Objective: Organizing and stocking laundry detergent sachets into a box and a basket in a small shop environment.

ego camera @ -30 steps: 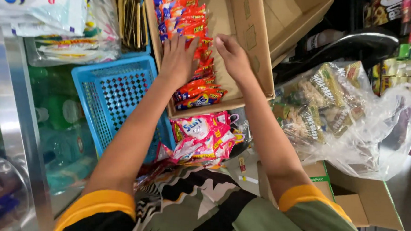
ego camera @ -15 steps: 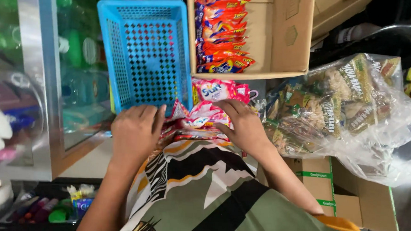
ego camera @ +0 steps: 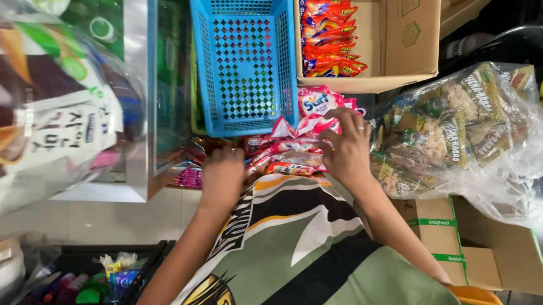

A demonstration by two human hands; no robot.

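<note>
Both hands work at a heap of pink and red sachet packs (ego camera: 296, 149) lying on the person's lap, just below the empty blue plastic basket (ego camera: 245, 58). The right hand (ego camera: 344, 151) rests on top of the heap with fingers (ego camera: 333, 137) curled down over the packs, pinching at their upper edges. The left hand (ego camera: 222, 176) sits at the heap's left end with its fingers tucked under and out of sight, so I cannot tell how tightly they close. Beyond the right fingertips stands an open cardboard box (ego camera: 407, 42) with a column of red-and-orange snack packets (ego camera: 330, 35) stacked along its left wall. Right of that hand bulges a clear plastic bag of green and brown packets (ego camera: 465, 125).
</note>
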